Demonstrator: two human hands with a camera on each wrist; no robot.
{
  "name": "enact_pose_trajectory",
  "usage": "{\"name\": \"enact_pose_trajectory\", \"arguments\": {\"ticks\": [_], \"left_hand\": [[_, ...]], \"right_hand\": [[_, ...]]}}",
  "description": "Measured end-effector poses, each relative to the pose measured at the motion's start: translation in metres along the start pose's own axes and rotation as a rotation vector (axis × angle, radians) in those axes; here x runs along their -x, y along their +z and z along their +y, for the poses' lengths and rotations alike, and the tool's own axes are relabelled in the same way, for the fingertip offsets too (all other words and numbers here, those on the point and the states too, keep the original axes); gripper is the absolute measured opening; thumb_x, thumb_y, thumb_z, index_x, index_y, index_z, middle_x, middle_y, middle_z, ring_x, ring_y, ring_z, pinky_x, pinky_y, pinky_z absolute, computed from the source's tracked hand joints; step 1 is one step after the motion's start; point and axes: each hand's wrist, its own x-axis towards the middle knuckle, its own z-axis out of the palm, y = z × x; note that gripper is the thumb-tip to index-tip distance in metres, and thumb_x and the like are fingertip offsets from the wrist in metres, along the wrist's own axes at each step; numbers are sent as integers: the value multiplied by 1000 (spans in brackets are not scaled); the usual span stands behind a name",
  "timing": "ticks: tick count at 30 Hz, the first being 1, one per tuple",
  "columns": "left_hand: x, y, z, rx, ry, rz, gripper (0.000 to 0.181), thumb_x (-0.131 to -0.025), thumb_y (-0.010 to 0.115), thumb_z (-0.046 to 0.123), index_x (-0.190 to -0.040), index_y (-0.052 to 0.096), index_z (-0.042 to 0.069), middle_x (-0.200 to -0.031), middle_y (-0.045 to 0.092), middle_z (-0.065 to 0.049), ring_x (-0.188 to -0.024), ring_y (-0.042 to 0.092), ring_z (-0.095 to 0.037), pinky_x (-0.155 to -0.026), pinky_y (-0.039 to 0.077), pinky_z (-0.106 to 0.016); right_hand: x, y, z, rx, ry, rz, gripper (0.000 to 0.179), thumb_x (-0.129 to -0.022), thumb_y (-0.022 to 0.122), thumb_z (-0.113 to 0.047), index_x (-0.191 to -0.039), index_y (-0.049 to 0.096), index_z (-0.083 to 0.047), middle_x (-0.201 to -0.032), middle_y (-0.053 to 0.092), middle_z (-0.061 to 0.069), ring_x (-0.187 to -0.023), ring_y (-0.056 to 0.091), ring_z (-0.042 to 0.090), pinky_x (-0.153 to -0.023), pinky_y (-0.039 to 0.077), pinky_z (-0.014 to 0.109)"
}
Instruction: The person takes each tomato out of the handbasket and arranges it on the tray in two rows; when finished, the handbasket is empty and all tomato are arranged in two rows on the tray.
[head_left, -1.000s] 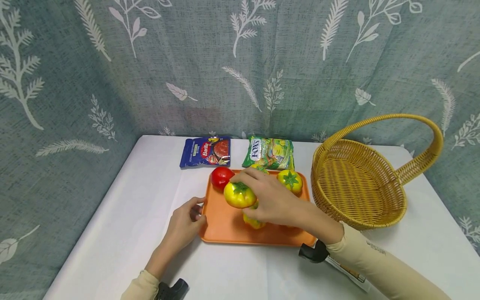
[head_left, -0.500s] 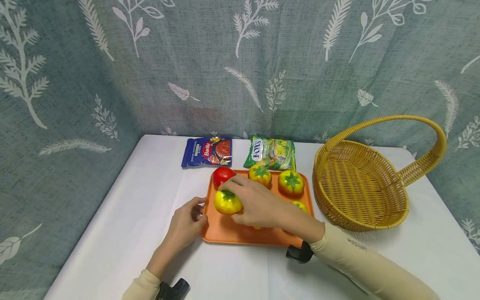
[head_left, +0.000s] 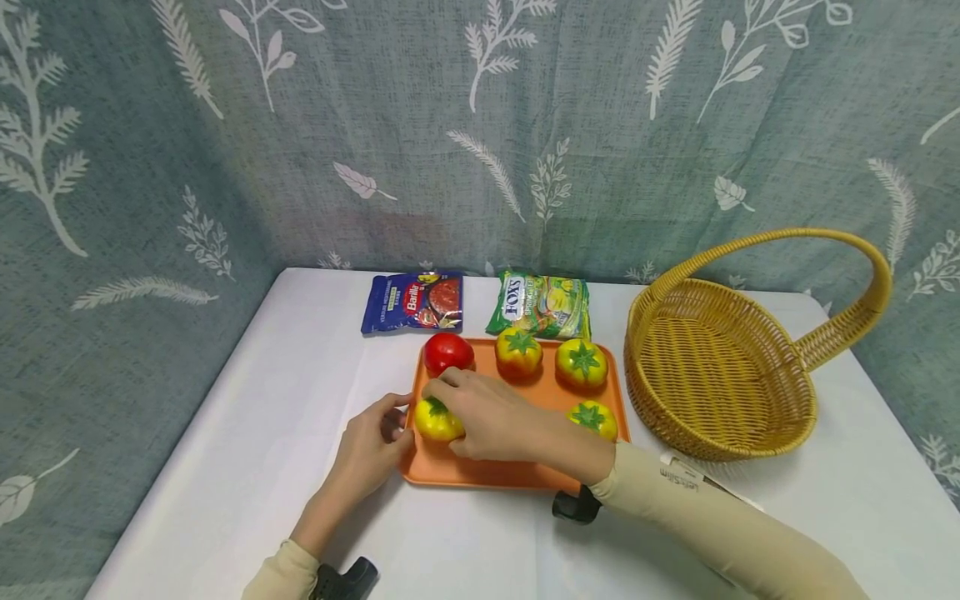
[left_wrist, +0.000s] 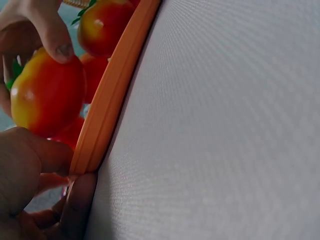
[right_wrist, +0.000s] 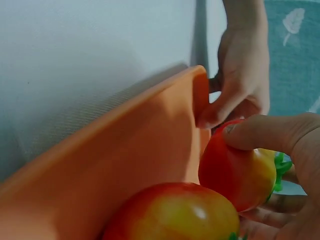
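Observation:
My right hand (head_left: 495, 417) holds a yellow-and-red tomato (head_left: 437, 422) with a green leafy top, low at the left side of an orange tray (head_left: 487, 477). In the right wrist view the thumb lies across this tomato (right_wrist: 225, 172); whether it touches the tray floor cannot be told. With thumb and fingers, my left hand (head_left: 369, 443) pinches the tray's left rim (left_wrist: 107, 100). A red tomato (head_left: 447, 353) sits in the tray's back left corner. Other tomatoes stand at the back middle (head_left: 518, 353), back right (head_left: 581, 363) and right (head_left: 594, 418). Another tomato (right_wrist: 175, 215) shows close up in the right wrist view.
Behind the tray lie a blue Barilla pouch (head_left: 414, 303) and a green Fox's candy bag (head_left: 540, 305). A wicker basket (head_left: 637, 392) with a tall handle stands to the right. A flat item (head_left: 686, 468) is partly covered by my right sleeve. Patterned curtain (head_left: 420, 167) encloses the white table.
My right hand has carried the tomato leftward and down, from the tray's middle to its left side. The tomatoes at the back middle and right have come into view. The left hand stays put.

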Motion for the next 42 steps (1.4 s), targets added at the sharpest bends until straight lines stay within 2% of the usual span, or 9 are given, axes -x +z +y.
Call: {"name": "enact_pose_trajectory", "arguments": {"ticks": [17, 29, 35, 42], "left_hand": [[-1, -1, 2, -8, -9, -21, 48, -78, 69, 2, -126, 65, 8, -88, 63, -1, -73, 55, -15, -66, 48, -25], [0, 0, 0, -8, 1, -6, 48, -77, 69, 1, -124, 66, 7, -86, 62, -1, -72, 55, -15, -65, 47, -25], [0, -1, 0, -3, -13, -15, 48, -78, 69, 1, -125, 65, 7, -87, 62, -1, -73, 54, -15, -65, 46, -25], [0, -1, 2, 1, -16, -25, 47, -78, 69, 2, -125, 65, 8, -89, 63, -2, -74, 55, -15, -66, 47, -25]], "right_hand": [[-8, 13, 0, 42, 23, -37, 67, -77, 87, -19, -135, 54, -17, -125, 52, 4, -103, 53, 16, -91, 51, 30], [-6, 15, 1, 45, 30, -27, 80, -75, 89, -28, -144, 49, -16, -135, 49, 7, -111, 53, 19, -95, 50, 34], [-6, 15, 2, 50, 33, -43, 74, -75, 88, -33, -140, 54, -17, -132, 51, 5, -107, 53, 16, -93, 50, 33], [-7, 15, 1, 44, 33, -41, 73, -77, 86, -30, -141, 53, -17, -130, 51, 4, -107, 54, 16, -93, 50, 33]]}}
